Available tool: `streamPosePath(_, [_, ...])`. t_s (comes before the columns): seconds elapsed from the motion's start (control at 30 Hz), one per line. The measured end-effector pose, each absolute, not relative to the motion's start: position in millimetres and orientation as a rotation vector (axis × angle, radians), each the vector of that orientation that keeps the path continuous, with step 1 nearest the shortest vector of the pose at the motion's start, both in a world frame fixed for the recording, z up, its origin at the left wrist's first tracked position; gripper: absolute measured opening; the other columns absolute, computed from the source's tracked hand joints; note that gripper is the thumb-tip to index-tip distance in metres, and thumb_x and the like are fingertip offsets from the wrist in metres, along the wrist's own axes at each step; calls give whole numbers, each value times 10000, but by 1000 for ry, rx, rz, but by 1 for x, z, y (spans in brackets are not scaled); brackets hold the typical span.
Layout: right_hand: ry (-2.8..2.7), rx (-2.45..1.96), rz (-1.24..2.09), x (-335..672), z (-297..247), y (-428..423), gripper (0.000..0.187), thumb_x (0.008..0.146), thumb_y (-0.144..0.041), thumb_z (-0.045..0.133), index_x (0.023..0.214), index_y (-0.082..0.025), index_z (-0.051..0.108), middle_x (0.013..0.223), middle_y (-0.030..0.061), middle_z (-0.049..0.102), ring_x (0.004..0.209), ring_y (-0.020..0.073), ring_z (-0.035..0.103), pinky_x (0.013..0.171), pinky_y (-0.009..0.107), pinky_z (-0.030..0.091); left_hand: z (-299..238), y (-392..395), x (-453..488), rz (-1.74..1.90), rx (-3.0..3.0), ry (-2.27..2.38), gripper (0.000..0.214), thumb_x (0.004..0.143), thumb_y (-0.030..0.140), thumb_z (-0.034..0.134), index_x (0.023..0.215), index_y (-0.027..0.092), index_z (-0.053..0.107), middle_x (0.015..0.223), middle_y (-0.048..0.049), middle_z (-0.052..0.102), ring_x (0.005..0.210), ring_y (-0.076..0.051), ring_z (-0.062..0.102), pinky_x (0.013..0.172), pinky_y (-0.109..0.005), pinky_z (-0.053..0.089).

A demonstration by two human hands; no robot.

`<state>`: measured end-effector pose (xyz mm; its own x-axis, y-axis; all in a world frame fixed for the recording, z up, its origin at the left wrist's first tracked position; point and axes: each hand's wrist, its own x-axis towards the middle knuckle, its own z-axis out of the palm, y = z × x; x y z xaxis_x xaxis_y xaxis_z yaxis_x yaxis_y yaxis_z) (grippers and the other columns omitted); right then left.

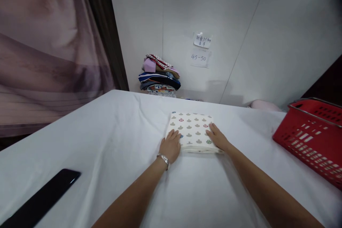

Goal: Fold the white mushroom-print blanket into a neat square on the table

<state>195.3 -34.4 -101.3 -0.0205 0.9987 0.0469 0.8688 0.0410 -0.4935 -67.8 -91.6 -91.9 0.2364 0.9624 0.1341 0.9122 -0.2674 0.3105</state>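
Observation:
A folded white cloth (192, 128) with small grey, red, blue and green printed motifs lies flat on the white-covered table. My left hand (171, 145), with a silver bracelet at the wrist, rests on the cloth's near left corner, fingers stretched out over it. On the right edge of the cloth lies my right hand (217, 137), its fingers extended flat on the print. Several layers show along the near fold. Neither hand grips the cloth.
A red plastic basket (312, 135) with a metal handle stands at the right. At the front left lies a flat black object (50, 196). Behind the table's far edge is a stack of folded fabrics (160, 76). Paper notes (200, 58) are on the wall, and a pinkish curtain (48, 42) hangs at left.

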Motion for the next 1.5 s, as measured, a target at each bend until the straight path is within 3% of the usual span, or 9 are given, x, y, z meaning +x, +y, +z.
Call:
streamPosePath(0.2, [-1440, -1817, 821, 210, -97, -65, 631, 770, -408, 552, 1336, -170, 407, 1380, 84, 418, 1232, 232, 425, 1027, 346, 329, -92, -91, -66, 472, 2333, 1794, 437, 840, 191, 353, 1258, 251, 465, 1410, 11, 379, 1331, -188, 244, 1008, -459, 342])
streamPosePath(0.4, [-957, -1565, 1319, 204, -81, -90, 860, 669, -403, 700, 1392, -209, 275, 1315, 116, 490, 981, 234, 612, 715, 314, 532, -89, -91, -67, 465, 2331, 1786, 440, 841, 194, 342, 1260, 256, 461, 1418, 16, 365, 1333, -185, 237, 1002, -467, 343])
streamPosePath(0.57, [-974, -1523, 1268, 212, -78, -116, 825, 647, -349, 739, 1362, -228, 346, 1189, 82, 592, 926, 200, 628, 754, 272, 515, -86, -98, -67, 440, 2380, 1712, 455, 808, 177, 376, 1247, 240, 477, 1406, 3, 385, 1325, -185, 248, 978, -437, 371])
streamPosePath(0.73, [-961, -1600, 1238, 222, -89, -134, 901, 640, -387, 744, 1398, -255, 275, 1121, 91, 613, 819, 194, 648, 719, 299, 521, -88, -105, -62, 457, 2432, 1648, 467, 787, 175, 399, 1241, 256, 475, 1397, 6, 395, 1320, -194, 249, 956, -452, 383])
streamPosePath(1.0, [-884, -1552, 1240, 217, -91, -131, 954, 624, -315, 762, 1414, -229, 233, 1066, 87, 640, 811, 187, 649, 737, 282, 517, -96, -102, -65, 516, 2465, 1648, 460, 795, 161, 383, 1234, 258, 482, 1374, 5, 427, 1307, -192, 279, 1012, -454, 322])
streamPosePath(1.27, [-1054, -1546, 1150, 218, -94, -133, 820, 686, -336, 679, 1393, -184, 291, 1083, 87, 643, 907, 223, 633, 789, 323, 510, -86, -114, -59, 542, 2654, 1687, 390, 870, 208, 343, 1227, 239, 495, 1346, -45, 462, 1302, -220, 302, 1086, -527, 94])
streamPosePath(1.37, [-1328, -1709, 849, 222, -95, -135, 731, 721, -395, 612, 1371, -200, 340, 1245, 88, 546, 1081, 258, 546, 898, 384, 450, -86, -124, -52, 507, 2748, 1543, 393, 911, 337, 322, 1262, 235, 466, 1378, -48, 424, 1312, -218, 286, 1093, -499, 112])
streamPosePath(1.5, [-1803, -1674, 208, 217, -90, -146, 582, 828, -401, 471, 1360, -190, 366, 1429, 96, 331, 1307, 256, 289, 1041, 427, 287, -94, -135, -47, 392, 2825, 1418, 493, 890, 402, 383, 1349, 225, 355, 1444, -52, 318, 1335, -217, 241, 1100, -469, 120])
